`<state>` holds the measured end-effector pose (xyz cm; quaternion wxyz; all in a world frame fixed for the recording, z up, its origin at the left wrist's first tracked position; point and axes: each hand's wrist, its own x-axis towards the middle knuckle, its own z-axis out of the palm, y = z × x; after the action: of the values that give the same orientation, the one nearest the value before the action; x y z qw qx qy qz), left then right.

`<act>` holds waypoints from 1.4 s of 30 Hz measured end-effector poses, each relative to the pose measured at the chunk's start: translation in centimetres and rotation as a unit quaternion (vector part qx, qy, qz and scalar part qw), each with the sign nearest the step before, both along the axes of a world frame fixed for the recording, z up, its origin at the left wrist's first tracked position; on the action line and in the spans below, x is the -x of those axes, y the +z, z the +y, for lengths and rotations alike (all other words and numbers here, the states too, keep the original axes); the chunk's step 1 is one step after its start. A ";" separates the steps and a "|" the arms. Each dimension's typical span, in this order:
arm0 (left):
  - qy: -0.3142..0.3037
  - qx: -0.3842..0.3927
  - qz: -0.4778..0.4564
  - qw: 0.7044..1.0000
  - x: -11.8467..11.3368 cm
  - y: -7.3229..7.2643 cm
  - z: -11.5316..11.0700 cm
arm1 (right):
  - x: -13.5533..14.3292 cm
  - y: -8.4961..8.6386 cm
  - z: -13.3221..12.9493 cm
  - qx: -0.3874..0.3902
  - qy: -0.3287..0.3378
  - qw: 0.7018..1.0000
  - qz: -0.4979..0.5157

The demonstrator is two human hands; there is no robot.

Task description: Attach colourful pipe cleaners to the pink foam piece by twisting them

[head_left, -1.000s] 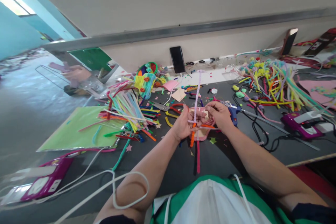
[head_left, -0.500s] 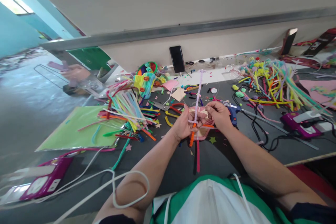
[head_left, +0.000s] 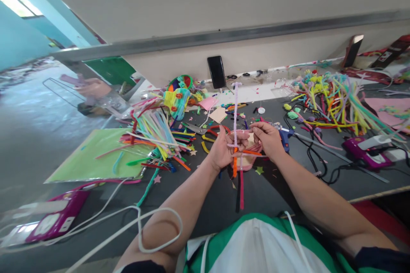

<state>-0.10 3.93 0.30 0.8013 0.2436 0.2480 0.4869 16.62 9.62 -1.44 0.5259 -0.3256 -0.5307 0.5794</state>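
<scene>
Readable text: none that we can make out
Dark cylinder (head_left: pixel 394 47) at the far right: we see a white label (head_left: pixel 385 56) with dark marks, too small for us to read
Right purple box (head_left: pixel 356 153) on the counter (head_left: pixel 205 202): we see a pale panel on its casing, no letters or digits legible to us
Left purple box (head_left: pixel 76 204): we find a whitish panel (head_left: pixel 46 225), blurred
Blue glue gun (head_left: pixel 284 138): we notice a small light mark, too tiny to read

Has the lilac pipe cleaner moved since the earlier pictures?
Yes, the lilac pipe cleaner has swung left, its top now nearer the propped smartphone.
</scene>
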 end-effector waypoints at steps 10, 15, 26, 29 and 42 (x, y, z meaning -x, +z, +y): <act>-0.045 0.019 -0.001 0.999 -0.7 -0.2 -0.2 | -0.1 0.1 -0.3 0.002 0.008 1.000 -0.004; -0.032 0.012 0.003 0.999 -0.6 -0.1 -0.1 | -0.2 -0.1 -0.2 -0.003 0.024 1.000 0.001; -0.015 0.011 0.015 1.000 -0.7 -0.1 -0.1 | -0.2 0.1 -0.3 0.001 0.019 1.000 -0.007; -0.026 0.004 0.013 1.000 -0.8 -0.3 -0.1 | -0.1 0.3 -0.5 -0.003 -0.002 1.000 -0.012; -0.031 -0.004 0.036 0.999 -1.1 -0.6 -0.1 | 0.0 -0.4 -0.7 -0.059 -0.091 0.991 -0.077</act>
<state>1.00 3.78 -0.34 0.8056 0.2717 0.2667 0.4539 16.58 8.91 -1.86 0.5521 -0.3844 -0.5714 0.4701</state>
